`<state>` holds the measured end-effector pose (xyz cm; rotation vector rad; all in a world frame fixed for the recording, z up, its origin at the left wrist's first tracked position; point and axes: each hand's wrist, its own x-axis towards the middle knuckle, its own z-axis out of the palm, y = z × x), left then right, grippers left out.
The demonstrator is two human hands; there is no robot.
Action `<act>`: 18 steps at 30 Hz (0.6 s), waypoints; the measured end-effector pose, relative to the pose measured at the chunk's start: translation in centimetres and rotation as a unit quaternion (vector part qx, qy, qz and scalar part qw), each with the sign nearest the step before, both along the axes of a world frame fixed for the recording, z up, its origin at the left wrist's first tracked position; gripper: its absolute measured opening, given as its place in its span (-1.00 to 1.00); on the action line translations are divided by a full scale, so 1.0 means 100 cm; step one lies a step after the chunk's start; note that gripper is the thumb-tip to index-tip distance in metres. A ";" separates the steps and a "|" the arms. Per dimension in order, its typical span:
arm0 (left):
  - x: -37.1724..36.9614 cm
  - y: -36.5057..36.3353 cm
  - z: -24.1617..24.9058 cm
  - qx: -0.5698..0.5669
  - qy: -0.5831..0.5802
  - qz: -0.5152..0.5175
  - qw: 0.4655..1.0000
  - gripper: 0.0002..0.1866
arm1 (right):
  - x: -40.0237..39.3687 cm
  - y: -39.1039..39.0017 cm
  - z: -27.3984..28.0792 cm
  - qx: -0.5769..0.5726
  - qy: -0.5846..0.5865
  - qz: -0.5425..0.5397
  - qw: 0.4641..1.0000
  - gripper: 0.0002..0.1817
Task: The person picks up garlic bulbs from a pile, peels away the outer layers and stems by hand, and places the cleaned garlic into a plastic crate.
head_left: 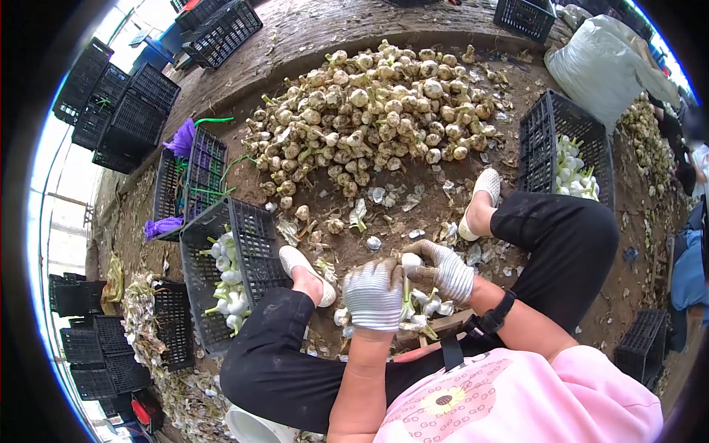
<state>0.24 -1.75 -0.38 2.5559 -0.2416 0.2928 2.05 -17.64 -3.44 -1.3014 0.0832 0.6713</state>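
Both of my hands wear striped, soiled work gloves and meet between my knees around one garlic bulb [411,261], white, with a pale green stem running down from it. My left hand [374,297] is closed at the stem side, its fingertips partly hidden. The fingers of my right hand [445,270] are curled on the bulb itself. Just below my hands lie several cleaned white garlic bulbs [430,304] with short stems. A large heap of dirt-covered garlic [369,111] rises on the ground in front of me.
A black crate [260,229] with white garlic stands by my left leg, another crate [536,144] with garlic beyond my right knee. Loose skins litter the soil. A white sack [602,70] is at the back right, stacked crates [133,111] at the left. Another person's blue clothing [688,266] shows far right.
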 end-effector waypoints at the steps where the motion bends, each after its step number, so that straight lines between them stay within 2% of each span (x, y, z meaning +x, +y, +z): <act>1: 0.001 -0.001 0.001 0.032 0.004 0.001 0.999 -0.90 | 0.000 0.000 0.000 -0.004 0.009 0.001 1.000 -0.52; 4: 0.005 0.000 -0.014 -0.026 -0.009 0.019 0.999 -0.96 | -0.003 -0.005 0.003 0.042 0.046 0.003 0.998 -0.49; 5: 0.007 0.001 -0.019 -0.300 0.177 0.099 0.932 -0.99 | -0.003 -0.006 0.005 0.066 0.060 0.003 0.996 -0.48; 6: 0.011 0.012 -0.021 -0.501 0.241 0.104 0.825 -0.97 | -0.003 -0.007 0.007 0.083 0.050 0.006 0.995 -0.48; 8: 0.008 0.020 -0.031 -0.608 0.268 0.141 0.734 -0.92 | -0.001 -0.010 0.011 0.118 0.030 0.009 0.992 -0.47; 11: 0.000 0.009 -0.018 -0.507 0.219 0.113 0.826 -0.86 | -0.001 -0.008 0.007 0.103 0.039 -0.013 0.994 -0.42; 13: 0.000 0.005 -0.010 -0.250 0.023 0.014 0.968 -0.82 | -0.001 -0.007 0.010 0.052 0.028 -0.005 0.998 -0.45; 14: 0.001 0.003 -0.004 -0.094 -0.085 -0.033 0.991 -0.82 | -0.003 -0.005 0.012 0.043 0.022 -0.006 0.999 -0.46; 15: -0.001 -0.002 -0.002 -0.052 -0.088 -0.028 0.994 -0.86 | -0.003 -0.003 0.013 0.034 0.014 -0.007 0.999 -0.48; 18: 0.000 -0.002 -0.007 -0.034 -0.045 -0.025 0.998 -0.89 | -0.003 -0.005 0.013 0.025 0.016 0.002 1.000 -0.49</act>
